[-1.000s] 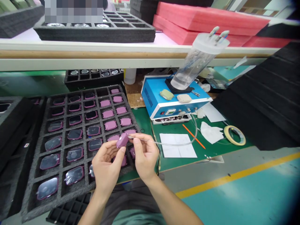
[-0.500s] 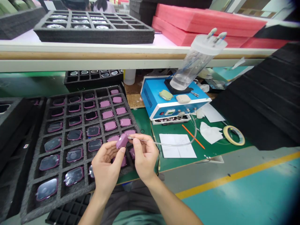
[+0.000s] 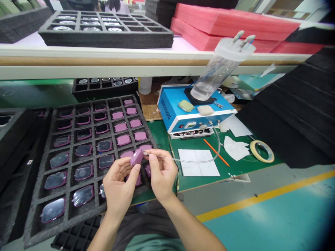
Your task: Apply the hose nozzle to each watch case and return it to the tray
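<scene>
Between the thumb and fingers of my left hand (image 3: 119,183) is a purple smartwatch case (image 3: 136,157), tilted on edge. My right hand (image 3: 162,174) pinches the end of a clear thin tube (image 3: 188,161), whose small metal tip meets the case's right side; whether it is inserted I cannot tell. The tube curves away to the front of a blue box-shaped machine (image 3: 171,108). Below and left of my hands lies a grey foam tray (image 3: 70,167) with several purple watch cases in its compartments, some with dark glass up, others purple side up.
A clear cylinder (image 3: 211,76) of liquid leans on the machine, beside a green case (image 3: 186,105) and a beige case (image 3: 205,110). White paper (image 3: 199,162), an orange stick (image 3: 216,152) and a tape roll (image 3: 262,151) lie on the green mat. A shelf (image 3: 104,62) crosses above.
The whole view has shifted very slightly. Both hands keep the same hold on the watch case and the tube.
</scene>
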`<state>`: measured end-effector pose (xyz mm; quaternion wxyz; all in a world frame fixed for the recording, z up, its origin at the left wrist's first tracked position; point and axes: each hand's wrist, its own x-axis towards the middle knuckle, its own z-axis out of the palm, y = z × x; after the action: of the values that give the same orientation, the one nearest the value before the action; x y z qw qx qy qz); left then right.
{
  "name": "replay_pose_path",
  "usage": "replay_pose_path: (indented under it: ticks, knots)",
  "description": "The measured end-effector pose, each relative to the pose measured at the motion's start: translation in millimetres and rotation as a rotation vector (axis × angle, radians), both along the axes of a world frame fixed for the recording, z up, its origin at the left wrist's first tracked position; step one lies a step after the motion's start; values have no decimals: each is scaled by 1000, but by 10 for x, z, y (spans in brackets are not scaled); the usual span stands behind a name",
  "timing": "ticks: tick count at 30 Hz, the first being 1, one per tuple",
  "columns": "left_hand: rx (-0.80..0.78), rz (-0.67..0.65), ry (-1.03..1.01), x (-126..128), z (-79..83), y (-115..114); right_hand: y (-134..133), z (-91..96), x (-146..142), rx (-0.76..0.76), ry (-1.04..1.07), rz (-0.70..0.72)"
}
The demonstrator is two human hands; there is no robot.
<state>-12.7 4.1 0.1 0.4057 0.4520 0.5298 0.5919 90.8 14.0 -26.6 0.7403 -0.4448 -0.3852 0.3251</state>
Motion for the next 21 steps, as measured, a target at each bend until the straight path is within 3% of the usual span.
replay_pose_path:
  ticks: [21]
  knots:
    - [11, 4, 2, 1, 20, 13, 4, 11, 0, 5, -11, -7]
